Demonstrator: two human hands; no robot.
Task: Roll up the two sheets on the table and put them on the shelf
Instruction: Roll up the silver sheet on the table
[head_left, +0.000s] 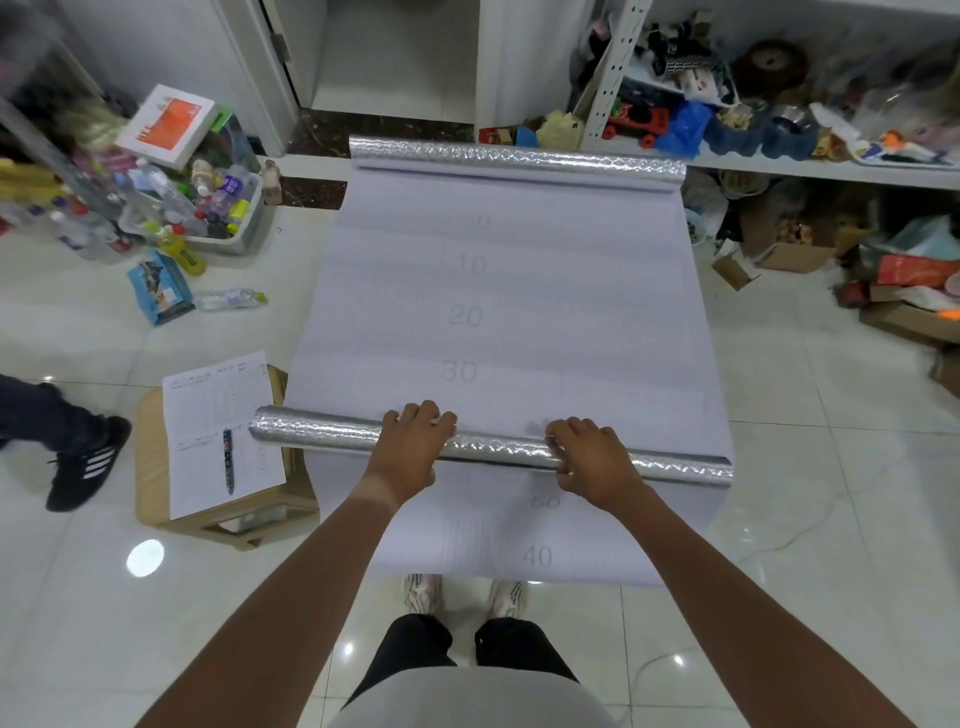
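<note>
A white sheet (519, 312) printed with grey numbers lies flat on the table, which it hides. Its near part is wound into a silver foil-backed roll (322, 434) that runs left to right. My left hand (413, 441) and my right hand (592, 457) both rest on top of this roll, fingers curled over it. A second silver roll (519, 156) lies across the sheet's far end. Another white sheet layer (467, 540) with numbers extends toward me under the near roll. The white shelf (831, 169) stands at the back right.
A wooden stool (150, 467) with a printed paper (218, 431) and a pen (227, 460) stands left of the table. Another person's leg and black shoe (85, 462) are at far left. A bin of bottles (208, 208) sits at back left, cardboard boxes (795, 249) right.
</note>
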